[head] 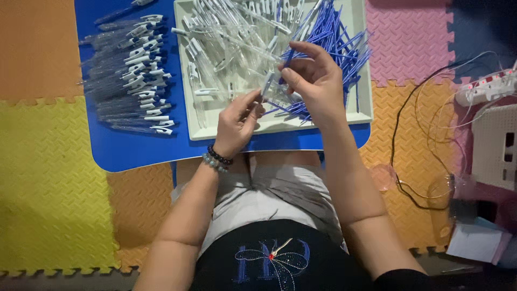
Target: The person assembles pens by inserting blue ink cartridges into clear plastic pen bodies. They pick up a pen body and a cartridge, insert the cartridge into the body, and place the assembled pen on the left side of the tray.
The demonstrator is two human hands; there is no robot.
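Left hand [237,121] grip grasps one clear pen barrel [266,85]; right hand [312,81] grip pinches one blue refill [288,58].

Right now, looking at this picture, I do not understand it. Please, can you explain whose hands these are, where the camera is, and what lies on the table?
The one camera sits on a seated person's head and looks down. The left hand and right hand are that person's own. Together they hold a clear pen barrel; the right fingers also pinch a blue refill. Below them, on a blue table, a pale tray holds loose clear barrels and blue refills. Left of it lies a row of finished pens. Coloured foam mats cover the floor.
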